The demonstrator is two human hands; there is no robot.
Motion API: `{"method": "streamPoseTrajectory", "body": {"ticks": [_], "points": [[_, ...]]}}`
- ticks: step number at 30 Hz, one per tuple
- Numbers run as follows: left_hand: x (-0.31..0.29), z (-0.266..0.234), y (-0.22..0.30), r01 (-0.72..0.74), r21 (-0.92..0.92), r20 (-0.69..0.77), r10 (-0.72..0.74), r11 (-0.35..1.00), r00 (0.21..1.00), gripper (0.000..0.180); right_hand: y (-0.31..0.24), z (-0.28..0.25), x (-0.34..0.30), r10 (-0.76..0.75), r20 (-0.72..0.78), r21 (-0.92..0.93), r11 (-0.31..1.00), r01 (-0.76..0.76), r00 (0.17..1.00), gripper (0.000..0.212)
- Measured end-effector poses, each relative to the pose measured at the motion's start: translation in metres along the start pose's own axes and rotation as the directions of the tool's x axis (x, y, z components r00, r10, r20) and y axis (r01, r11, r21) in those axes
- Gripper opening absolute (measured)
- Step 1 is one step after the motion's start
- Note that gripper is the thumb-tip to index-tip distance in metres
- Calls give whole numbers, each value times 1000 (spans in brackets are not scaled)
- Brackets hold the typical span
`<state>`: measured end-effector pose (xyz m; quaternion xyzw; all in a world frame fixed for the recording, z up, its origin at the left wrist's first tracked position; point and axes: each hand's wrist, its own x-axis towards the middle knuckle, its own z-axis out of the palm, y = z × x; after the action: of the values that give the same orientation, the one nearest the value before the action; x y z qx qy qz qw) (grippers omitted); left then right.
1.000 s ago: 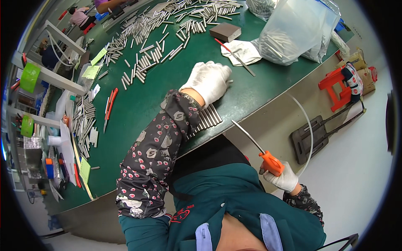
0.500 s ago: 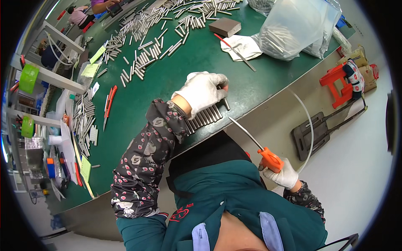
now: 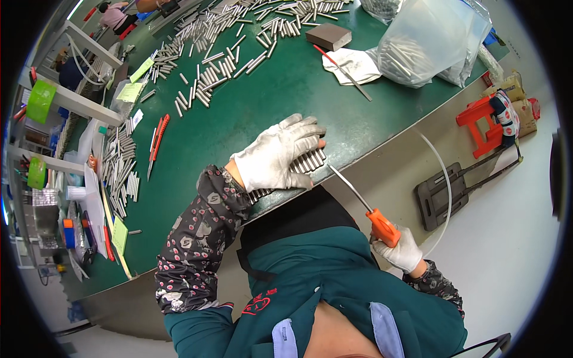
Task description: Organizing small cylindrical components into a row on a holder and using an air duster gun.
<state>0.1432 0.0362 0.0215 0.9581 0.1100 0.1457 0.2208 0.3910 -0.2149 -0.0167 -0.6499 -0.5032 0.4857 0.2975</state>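
My left hand (image 3: 279, 149), in a white glove with bare fingertips showing, lies flat across a row of short metal pins (image 3: 309, 161) near the table's front edge. Its fingers are stretched out, and the palm hides part of the row. In my right hand (image 3: 403, 250), also gloved, is an orange air blow gun (image 3: 384, 228) with a long metal nozzle. The nozzle tip points at the right end of the row, close to the table edge. A pale hose (image 3: 444, 173) runs by the right hand.
Many loose metal pins (image 3: 209, 77) lie across the back of the green table (image 3: 239, 131). A red-handled cutter (image 3: 157, 140) lies at left. Behind are a brown block (image 3: 329, 36), a white cloth (image 3: 352, 64), a thin red-ended file (image 3: 346, 74) and a pin-filled bag (image 3: 418, 48).
My left hand has gone from bent fingers at a pin at the row's right end to lying flat over the row. The blow gun has hardly moved.
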Motion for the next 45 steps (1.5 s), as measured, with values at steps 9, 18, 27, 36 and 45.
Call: {"method": "streamPoseTrajectory", "body": {"ticks": [9,18,27,36,45], "points": [[3,-1,4,6,30,28,-7,1000,1000,89,2,8,0,8,13,-106,994,-6,1000,20],[-5,-11,9,4,122,34,-8,993,999,102,-13,15,7,-90,100,-43,995,95,991,17],[-102,-31,23,174,282,98,-209,944,973,114,-23,26,11,-154,232,-161,968,194,960,15],[-100,-22,34,222,292,83,-256,930,963,112,-27,28,13,-150,194,-209,959,190,970,17],[-100,-21,34,221,302,81,-256,927,963,112,-29,31,14,-133,221,-244,951,187,966,24]]}}
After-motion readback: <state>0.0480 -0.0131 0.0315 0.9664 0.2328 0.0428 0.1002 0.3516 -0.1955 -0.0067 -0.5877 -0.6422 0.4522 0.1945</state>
